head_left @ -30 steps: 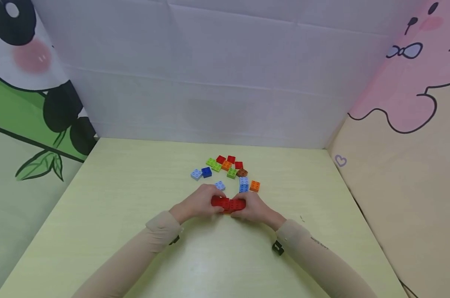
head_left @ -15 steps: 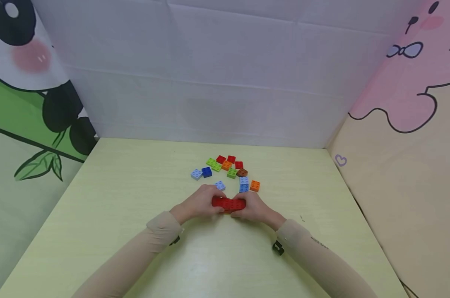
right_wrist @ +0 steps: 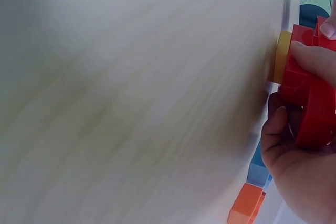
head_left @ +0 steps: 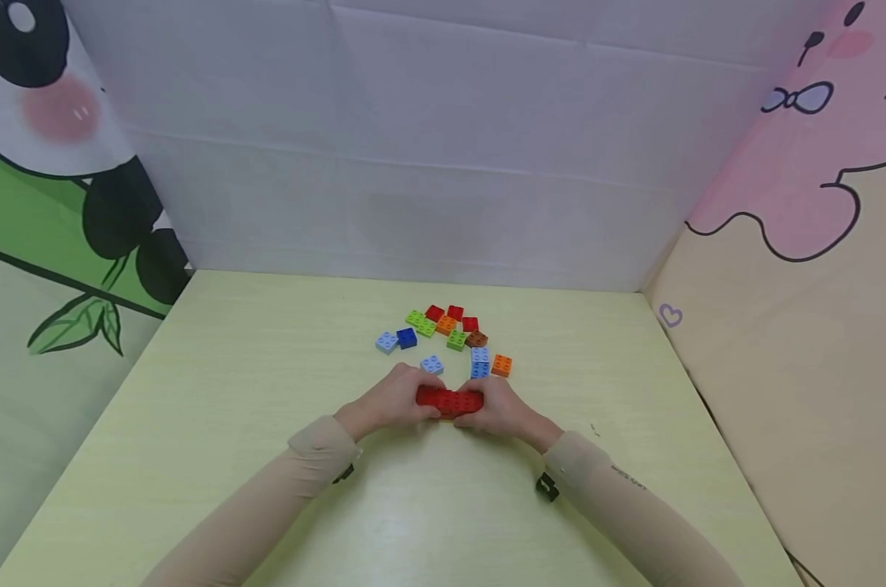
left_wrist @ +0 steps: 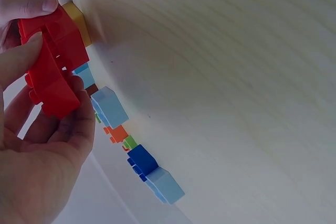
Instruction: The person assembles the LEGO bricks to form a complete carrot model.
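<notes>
Red toy building bricks [head_left: 450, 401], joined in a row with studs up, sit between my two hands in front of the loose bricks. My left hand [head_left: 397, 398] grips the left end of the row, thumb on the near side and fingers behind. The right end is held the same way by my right hand [head_left: 507, 410]. Under the red bricks, a yellow brick [left_wrist: 77, 20] forms the base at the tabletop. In the left wrist view, an upper red brick [left_wrist: 55, 90] juts out past the lower one, and the left fingers curl round it.
Beyond the hands lie a light blue brick [head_left: 431, 365], a blue stack [head_left: 480, 364] and an orange brick [head_left: 501, 366]. Further back are a dark blue brick [head_left: 407, 338], a brown brick [head_left: 476, 339] and several green, orange and red ones. A pale wall [head_left: 428, 204] closes the table's far side.
A second ago a thin gap showed between the two red top bricks; they now stand flush in one row. Both hands keep nearly the same place and grip.
</notes>
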A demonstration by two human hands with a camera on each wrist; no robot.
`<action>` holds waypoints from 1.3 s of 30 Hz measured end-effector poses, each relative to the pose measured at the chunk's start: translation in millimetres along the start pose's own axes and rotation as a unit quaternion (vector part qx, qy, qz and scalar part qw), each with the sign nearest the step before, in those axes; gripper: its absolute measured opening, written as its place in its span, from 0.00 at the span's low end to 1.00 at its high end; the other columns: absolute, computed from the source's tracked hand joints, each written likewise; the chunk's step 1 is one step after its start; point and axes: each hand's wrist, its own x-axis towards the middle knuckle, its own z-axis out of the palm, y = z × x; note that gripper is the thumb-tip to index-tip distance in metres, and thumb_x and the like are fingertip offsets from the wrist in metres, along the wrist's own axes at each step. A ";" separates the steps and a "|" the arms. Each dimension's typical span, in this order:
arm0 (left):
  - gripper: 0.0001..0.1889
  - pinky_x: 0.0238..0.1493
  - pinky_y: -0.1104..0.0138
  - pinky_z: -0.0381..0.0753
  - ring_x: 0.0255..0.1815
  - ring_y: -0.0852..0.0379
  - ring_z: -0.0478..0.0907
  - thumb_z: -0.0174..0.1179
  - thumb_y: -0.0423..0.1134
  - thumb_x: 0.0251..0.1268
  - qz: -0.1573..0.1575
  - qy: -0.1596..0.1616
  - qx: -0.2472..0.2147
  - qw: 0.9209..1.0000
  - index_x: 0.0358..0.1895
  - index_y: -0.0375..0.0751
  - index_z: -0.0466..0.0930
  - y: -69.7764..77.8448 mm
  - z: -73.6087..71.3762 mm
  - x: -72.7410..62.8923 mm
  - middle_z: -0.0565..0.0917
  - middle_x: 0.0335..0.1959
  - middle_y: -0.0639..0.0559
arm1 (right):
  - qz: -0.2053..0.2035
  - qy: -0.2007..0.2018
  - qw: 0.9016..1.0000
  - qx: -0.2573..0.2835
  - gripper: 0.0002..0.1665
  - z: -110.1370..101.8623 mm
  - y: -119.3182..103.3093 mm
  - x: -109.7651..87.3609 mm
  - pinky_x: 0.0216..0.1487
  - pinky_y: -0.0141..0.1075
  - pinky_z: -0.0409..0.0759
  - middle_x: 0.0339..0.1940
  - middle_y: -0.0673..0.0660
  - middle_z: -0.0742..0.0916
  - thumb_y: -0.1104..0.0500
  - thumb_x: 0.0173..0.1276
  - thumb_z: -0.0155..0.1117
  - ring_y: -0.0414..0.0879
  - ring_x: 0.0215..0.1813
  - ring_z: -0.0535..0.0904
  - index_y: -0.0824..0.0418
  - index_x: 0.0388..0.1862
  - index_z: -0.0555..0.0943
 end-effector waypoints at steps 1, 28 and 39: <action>0.18 0.42 0.64 0.71 0.41 0.59 0.70 0.70 0.43 0.55 -0.002 -0.001 -0.002 1.000 0.50 0.49 0.83 0.1 0.0 -0.1 0.81 0.40 0.61 | 0.000 0.000 1.000 0.000 0.19 -0.1 0.0 0.0 0.39 0.37 0.76 0.35 0.44 0.82 0.51 0.54 0.76 0.44 0.41 0.75 0.52 0.45 0.83; 0.17 0.40 0.64 0.70 0.42 0.57 0.68 0.72 0.43 0.53 -0.022 -0.016 -0.003 1.000 0.48 0.50 0.86 6.0 -6.2 0.1 0.79 0.35 0.63 | -0.001 -0.001 1.000 -0.005 0.19 -2.0 -2.4 -0.8 0.42 0.38 0.74 0.37 0.43 0.82 0.52 0.54 0.76 0.44 0.44 0.74 0.51 0.45 0.83; 0.16 0.40 0.65 0.70 0.41 0.57 0.68 0.72 0.42 0.52 -0.018 -0.020 -0.001 1.000 0.47 0.48 0.86 6.5 -5.8 2.5 0.80 0.35 0.62 | 0.000 0.003 1.000 -0.007 0.19 -2.4 -4.2 -1.3 0.42 0.38 0.74 0.37 0.44 0.82 0.52 0.54 0.76 0.44 0.44 0.74 0.52 0.45 0.83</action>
